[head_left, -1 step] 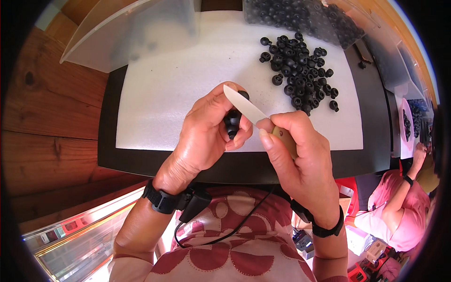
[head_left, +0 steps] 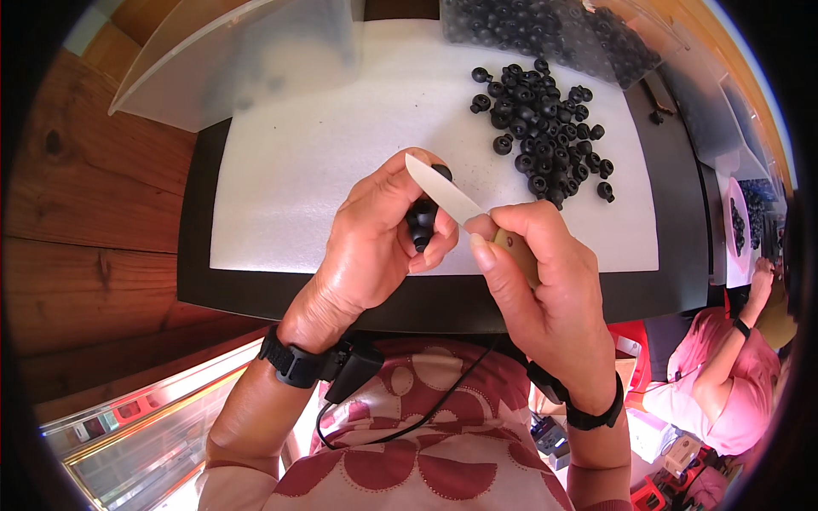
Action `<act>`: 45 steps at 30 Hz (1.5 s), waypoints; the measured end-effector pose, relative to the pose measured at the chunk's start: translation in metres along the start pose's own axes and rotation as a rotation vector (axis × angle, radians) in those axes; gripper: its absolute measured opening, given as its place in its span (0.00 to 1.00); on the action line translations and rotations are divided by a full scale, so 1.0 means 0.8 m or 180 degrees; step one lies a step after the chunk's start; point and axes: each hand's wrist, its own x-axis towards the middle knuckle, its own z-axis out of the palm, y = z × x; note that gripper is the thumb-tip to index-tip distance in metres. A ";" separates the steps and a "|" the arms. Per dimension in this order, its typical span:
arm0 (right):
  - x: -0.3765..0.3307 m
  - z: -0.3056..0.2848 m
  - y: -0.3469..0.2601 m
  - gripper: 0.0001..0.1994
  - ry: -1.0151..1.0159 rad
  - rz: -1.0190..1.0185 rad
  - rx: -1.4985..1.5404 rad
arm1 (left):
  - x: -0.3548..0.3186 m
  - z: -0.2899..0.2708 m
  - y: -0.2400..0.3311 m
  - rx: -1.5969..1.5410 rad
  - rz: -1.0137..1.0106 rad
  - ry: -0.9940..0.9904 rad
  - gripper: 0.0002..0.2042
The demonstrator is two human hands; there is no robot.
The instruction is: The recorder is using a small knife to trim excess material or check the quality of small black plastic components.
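My left hand (head_left: 375, 226) is closed around small black knobbed parts (head_left: 422, 223), rounded and rubber-like; how many it holds is partly hidden by the fingers. In my right hand (head_left: 550, 272) is a small knife, its tan handle (head_left: 515, 253) gripped between thumb and fingers. The knife's pale blade (head_left: 445, 189) points up and to the left, passing over a black part near my left thumb. Whether the edge touches that part, I cannot tell. Beyond my hands, to the right, lies a loose pile of similar black parts (head_left: 545, 128) on a white sheet (head_left: 298, 187).
A translucent bin (head_left: 256, 60) stands at the far left, and a clear bin of black parts (head_left: 545, 30) at the far right. The dark table edge (head_left: 417, 315) runs before me. At the right, a co-worker in pink (head_left: 724, 383) sits near a pink basin (head_left: 734, 217).
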 end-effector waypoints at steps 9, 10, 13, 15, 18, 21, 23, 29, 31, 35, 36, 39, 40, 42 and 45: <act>0.005 -0.008 0.001 0.04 -0.0036 0.0372 0.0382 | -0.006 0.002 -0.002 0.0183 0.0073 -0.0196 0.20; 0.006 -0.009 0.000 0.05 -0.0030 0.0365 0.0330 | -0.004 -0.003 -0.004 0.0058 0.0114 -0.0318 0.19; 0.004 -0.011 -0.002 0.05 -0.0041 0.0333 0.0259 | -0.005 0.000 -0.002 -0.0061 0.0092 -0.0302 0.18; 0.000 -0.010 -0.004 0.06 -0.0088 0.0294 0.0326 | -0.004 -0.003 -0.006 -0.0084 0.0145 -0.0242 0.17; -0.002 -0.009 -0.006 0.06 -0.0177 0.0257 0.0203 | -0.003 -0.006 -0.007 -0.0178 0.0153 -0.0247 0.17; -0.002 -0.008 -0.005 0.06 -0.0143 0.0181 0.0194 | -0.003 -0.006 -0.008 -0.0221 0.0169 -0.0270 0.17; -0.002 -0.007 -0.004 0.06 -0.0146 0.0185 0.0182 | -0.003 -0.006 -0.009 -0.0223 0.0185 -0.0262 0.17; -0.003 -0.007 -0.003 0.06 -0.0105 0.0216 0.0189 | -0.003 -0.008 -0.009 -0.0162 0.0207 -0.0356 0.17; -0.003 -0.008 -0.002 0.06 -0.0100 0.0219 0.0190 | -0.003 -0.009 -0.009 -0.0153 0.0210 -0.0380 0.17; -0.003 -0.009 -0.002 0.06 -0.0132 0.0186 0.0166 | -0.004 -0.006 -0.008 -0.0162 0.0212 -0.0335 0.17; -0.003 -0.009 -0.003 0.06 -0.0164 0.0199 0.0161 | -0.004 -0.006 -0.008 -0.0156 0.0213 -0.0321 0.17; -0.004 -0.007 0.000 0.06 -0.0121 0.0176 0.0202 | -0.003 -0.006 -0.009 -0.0137 0.0206 -0.0306 0.17; -0.004 -0.007 0.000 0.06 -0.0116 0.0168 0.0203 | -0.003 -0.006 -0.009 -0.0128 0.0203 -0.0299 0.17; -0.003 -0.006 0.001 0.06 -0.0106 0.0153 0.0207 | -0.002 -0.008 -0.010 -0.0147 0.0221 -0.0350 0.17; -0.002 -0.007 0.001 0.06 -0.0105 0.0177 0.0254 | -0.004 -0.004 -0.006 -0.0108 0.0175 -0.0339 0.17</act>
